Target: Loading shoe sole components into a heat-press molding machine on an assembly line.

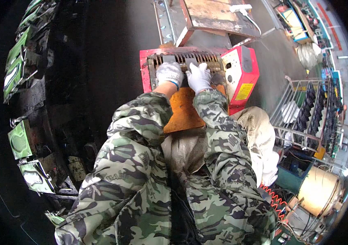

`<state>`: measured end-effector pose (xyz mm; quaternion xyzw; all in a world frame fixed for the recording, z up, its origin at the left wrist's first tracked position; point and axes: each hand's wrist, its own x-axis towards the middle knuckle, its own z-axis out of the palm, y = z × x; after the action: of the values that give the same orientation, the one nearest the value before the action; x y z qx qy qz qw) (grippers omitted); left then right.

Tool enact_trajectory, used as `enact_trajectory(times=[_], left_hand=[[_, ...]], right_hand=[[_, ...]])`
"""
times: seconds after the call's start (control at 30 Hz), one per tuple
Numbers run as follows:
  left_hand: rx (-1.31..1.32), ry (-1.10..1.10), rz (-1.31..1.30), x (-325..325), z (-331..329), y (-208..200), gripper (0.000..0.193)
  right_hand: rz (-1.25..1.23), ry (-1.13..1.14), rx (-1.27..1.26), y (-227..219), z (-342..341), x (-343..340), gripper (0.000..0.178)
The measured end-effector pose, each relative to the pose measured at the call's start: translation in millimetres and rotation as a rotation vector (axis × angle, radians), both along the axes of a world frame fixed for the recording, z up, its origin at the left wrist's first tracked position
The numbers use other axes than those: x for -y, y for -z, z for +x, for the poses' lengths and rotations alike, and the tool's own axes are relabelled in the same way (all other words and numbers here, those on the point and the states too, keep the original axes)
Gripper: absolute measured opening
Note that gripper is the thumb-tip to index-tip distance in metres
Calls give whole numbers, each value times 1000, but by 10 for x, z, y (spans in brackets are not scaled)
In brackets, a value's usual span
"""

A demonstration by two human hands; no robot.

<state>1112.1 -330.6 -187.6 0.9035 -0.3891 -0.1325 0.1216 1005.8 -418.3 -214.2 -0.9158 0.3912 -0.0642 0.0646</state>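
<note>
Both of my hands wear whitish work gloves and are over a red-framed machine with a row of metal slats. My left hand is curled at the left part of the row; its fingertips are hidden, and a grey flat piece shows just beyond it. My right hand has its thumb and fingers apart, beside a second grey flat piece lying across the slats. Between my wrists a rusty orange metal plate slopes toward me.
A red and white box with a yellow label stands right of the slats. Beyond is a worn table with a white power strip. Green-faced panels line the left. A metal rack and red coiled hose are at right.
</note>
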Motion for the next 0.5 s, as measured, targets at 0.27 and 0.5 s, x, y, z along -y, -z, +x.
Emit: enact_trajectory(times=[0.27, 0.5], left_hand=[[-300, 159, -115, -1294, -432, -644, 41], [-1812, -209, -1280, -4571, -774, -1175, 66]], right_hand=[[844, 113, 508, -332, -686, -487, 39], [2045, -112, 1274, -1483, -962, -2701, 46]])
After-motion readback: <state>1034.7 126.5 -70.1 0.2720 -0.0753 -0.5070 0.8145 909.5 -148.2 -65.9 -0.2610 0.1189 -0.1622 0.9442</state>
